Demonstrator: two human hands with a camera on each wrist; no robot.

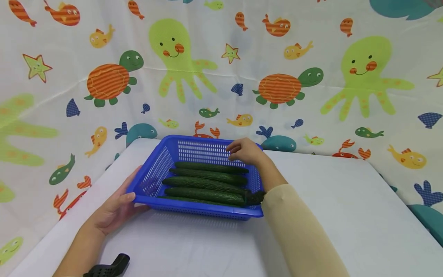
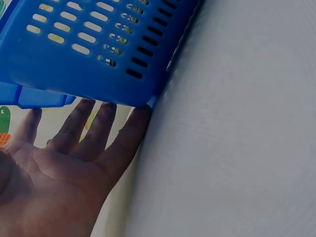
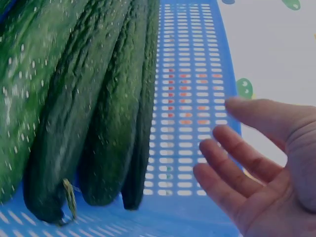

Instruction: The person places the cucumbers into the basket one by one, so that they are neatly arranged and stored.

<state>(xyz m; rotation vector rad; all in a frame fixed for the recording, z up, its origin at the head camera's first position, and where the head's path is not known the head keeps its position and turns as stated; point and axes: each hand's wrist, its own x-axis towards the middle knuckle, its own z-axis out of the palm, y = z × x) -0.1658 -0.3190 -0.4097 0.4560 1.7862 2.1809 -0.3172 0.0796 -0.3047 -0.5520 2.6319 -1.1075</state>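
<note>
A blue plastic basket (image 1: 204,211) with slotted walls stands on the white table. Several dark green cucumbers (image 1: 204,182) lie side by side in it, lengthwise. At the basket's left front corner is my left hand (image 1: 115,209), thumb by the rim. In the left wrist view its fingers (image 2: 129,138) are fairly straight, with their tips against the basket's lower end wall. My right hand (image 1: 245,151) hovers over the back right part of the basket, fingers loosely bent and holding nothing. In the right wrist view, the hand (image 3: 261,163) is apart from the cucumbers (image 3: 111,143).
The white table (image 1: 332,215) extends to the right of the basket and in front of it. Behind hangs a white cloth (image 1: 214,54) printed with sea animals. A black camera mount (image 1: 110,267) sits at my left wrist.
</note>
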